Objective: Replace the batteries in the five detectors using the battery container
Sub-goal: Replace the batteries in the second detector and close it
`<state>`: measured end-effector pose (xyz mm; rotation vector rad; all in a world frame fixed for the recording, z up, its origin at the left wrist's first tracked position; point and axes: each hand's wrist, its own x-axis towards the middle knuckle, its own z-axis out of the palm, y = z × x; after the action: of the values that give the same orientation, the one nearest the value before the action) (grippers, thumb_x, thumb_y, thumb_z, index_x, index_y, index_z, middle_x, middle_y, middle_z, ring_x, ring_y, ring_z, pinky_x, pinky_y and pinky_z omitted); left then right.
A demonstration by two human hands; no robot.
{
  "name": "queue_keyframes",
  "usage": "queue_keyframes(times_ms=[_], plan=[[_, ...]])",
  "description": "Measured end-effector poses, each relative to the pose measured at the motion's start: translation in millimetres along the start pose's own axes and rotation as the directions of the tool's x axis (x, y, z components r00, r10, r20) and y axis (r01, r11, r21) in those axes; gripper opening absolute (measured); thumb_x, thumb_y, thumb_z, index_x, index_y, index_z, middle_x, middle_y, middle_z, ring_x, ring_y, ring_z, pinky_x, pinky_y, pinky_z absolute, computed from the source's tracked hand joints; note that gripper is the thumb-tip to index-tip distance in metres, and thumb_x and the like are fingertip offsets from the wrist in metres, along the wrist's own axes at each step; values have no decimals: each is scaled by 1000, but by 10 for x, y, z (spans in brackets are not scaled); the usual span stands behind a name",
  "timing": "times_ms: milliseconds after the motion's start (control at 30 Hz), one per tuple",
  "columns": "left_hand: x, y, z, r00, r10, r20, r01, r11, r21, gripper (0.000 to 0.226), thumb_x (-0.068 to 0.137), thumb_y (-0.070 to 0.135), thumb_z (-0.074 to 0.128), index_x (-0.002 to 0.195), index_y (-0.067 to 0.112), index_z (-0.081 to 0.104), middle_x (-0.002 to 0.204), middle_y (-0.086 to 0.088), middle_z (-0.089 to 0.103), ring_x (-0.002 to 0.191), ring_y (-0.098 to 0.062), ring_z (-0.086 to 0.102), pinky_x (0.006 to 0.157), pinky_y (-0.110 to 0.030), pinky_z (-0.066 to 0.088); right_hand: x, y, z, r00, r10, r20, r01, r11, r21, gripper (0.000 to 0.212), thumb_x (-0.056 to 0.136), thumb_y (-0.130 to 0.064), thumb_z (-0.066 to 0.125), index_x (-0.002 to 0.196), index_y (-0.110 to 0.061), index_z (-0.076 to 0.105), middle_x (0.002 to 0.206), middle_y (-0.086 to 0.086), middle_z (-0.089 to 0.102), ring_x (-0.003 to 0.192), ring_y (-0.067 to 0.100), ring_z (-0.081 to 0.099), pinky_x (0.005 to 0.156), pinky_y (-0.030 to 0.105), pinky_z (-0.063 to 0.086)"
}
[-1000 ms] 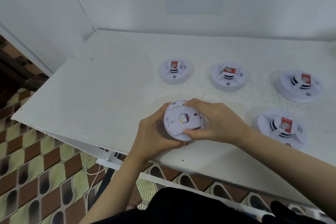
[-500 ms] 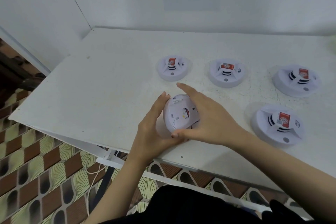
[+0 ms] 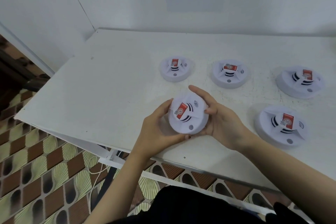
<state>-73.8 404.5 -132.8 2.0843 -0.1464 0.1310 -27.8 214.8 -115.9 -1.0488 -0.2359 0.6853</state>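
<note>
White plastic detector [image 3: 188, 114], red label up and tilted, is gripped in both hands over the near edge of the table [image 3: 118, 87]: left hand [image 3: 156, 132] curled round its left rim, right hand [image 3: 223, 123] cupping the right side, fingers seemingly behind it. Far row of three detectors [image 3: 229, 73] and near-right detector [image 3: 281, 126] lie apart on the tabletop

The held detector [image 3: 189, 114] shows its top face only, its underside hidden. The left hand [image 3: 156, 132] grips the near rim, fingers partly tucked out of sight behind it, and the right hand [image 3: 223, 123] covers the rim on the other side. The red label [image 3: 181, 113] carries print and a small code patch — too small to read. The table [image 3: 118, 87] runs off the picture's right edge, and both forearms are cut off at the bottom.
</note>
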Motion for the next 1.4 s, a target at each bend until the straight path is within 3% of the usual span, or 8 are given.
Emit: queue_keyframes(times_ms=[133, 300, 433, 633, 867, 1200, 1400], plan=[[2, -2, 12, 1000, 13, -22, -13, 1000, -10, 83, 60, 28, 88, 133, 18, 50, 127, 13, 60, 119, -1, 54, 96, -15, 43, -40, 20, -72, 1000, 27, 6, -25, 985, -170, 64, 79, -11, 59, 135, -36, 39, 127, 3, 57, 109, 31, 62, 77, 49, 57], [-18, 6, 19, 999, -3, -43, 1, 999, -45, 94, 59, 39, 84, 141, 18, 42, 137, 13, 52, 126, 0, 49, 101, -18, 43, -45, 82, -96, 997, -71, 28, 76, 927, -367, 85, 71, 2, 71, 138, -34, 34, 129, -3, 53, 117, 16, 55, 81, 35, 55], [3, -22, 15, 1000, -23, -3, 23, 998, -57, 88, 63, 19, 89, 139, 18, 45, 127, 3, 62, 118, -12, 59, 97, -34, 50, -32, 91, -104, 995, -89, 33, 95, 926, -364, 85, 74, 15, 67, 138, -31, 33, 127, -4, 54, 115, 14, 56, 80, 31, 54], [13, -48, 11, 998, -57, -12, 56, 992, -113, 91, 58, 7, 90, 137, 21, 49, 121, 7, 66, 110, -6, 63, 92, -27, 53, -8, 100, -115, 995, -91, 38, 98, 933, -346, 85, 73, 17, 65, 136, -30, 34, 124, -4, 55, 113, 13, 57, 79, 29, 54], [11, 15, -6, 998, -60, -23, 56, 987, -154, 84, 52, 31, 86, 126, 44, 48, 117, 29, 63, 107, 1, 62, 84, -14, 50, 1, 110, -128, 995, -87, 38, 95, 936, -338, 84, 70, 11, 66, 136, -32, 34, 123, -5, 56, 112, 13, 58, 78, 29, 54], [18, -52, -5, 999, -37, -11, 35, 987, -155, 91, 54, 19, 90, 136, 22, 50, 120, 7, 66, 109, -7, 64, 89, -24, 53, 9, 113, -139, 996, -76, 39, 85, 937, -340, 84, 75, 20, 62, 134, -34, 34, 118, -12, 59, 111, 12, 58, 77, 31, 55], [24, -52, -3, 1000, -23, -2, 23, 989, -149, 89, 55, 19, 89, 135, 25, 49, 121, 7, 66, 110, -9, 63, 87, -21, 52, 8, 117, -142, 996, -75, 40, 84, 938, -336, 85, 76, 21, 61, 135, -33, 34, 119, -13, 59, 113, 12, 57, 77, 32, 56]])
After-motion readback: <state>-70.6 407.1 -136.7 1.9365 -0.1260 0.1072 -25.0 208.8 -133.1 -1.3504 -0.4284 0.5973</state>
